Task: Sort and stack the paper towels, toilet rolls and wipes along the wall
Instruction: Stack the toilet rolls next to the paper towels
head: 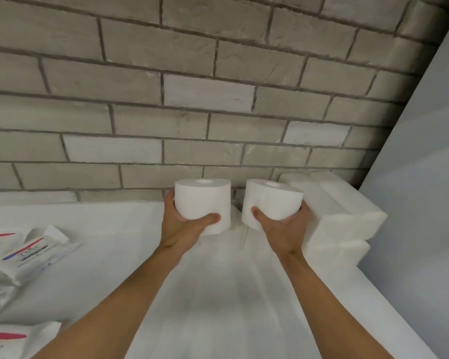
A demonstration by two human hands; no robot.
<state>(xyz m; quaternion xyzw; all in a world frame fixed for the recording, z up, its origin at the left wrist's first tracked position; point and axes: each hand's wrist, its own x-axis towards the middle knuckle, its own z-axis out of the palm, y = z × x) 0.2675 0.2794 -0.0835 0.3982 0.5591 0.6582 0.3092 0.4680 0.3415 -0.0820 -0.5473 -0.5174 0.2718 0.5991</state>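
Both hands occupied near the brick wall (pixel 192 112): left hand (pixel 184 222) clasps the left toilet roll (pixel 204 199), right hand (pixel 283 224) the right toilet roll (pixel 270 200), beside the paper towels (pixel 344 211). Placement step, seemingly; next, seat both upright against the wall.

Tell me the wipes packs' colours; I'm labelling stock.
White wipes packs with a pink-red and blue stripe and dark lettering; head view shows it.

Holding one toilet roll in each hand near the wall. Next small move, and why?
Likely set both down at the brick wall, beside the paper towel stack: left hand grips the left roll, right hand the right roll, both nearly there.
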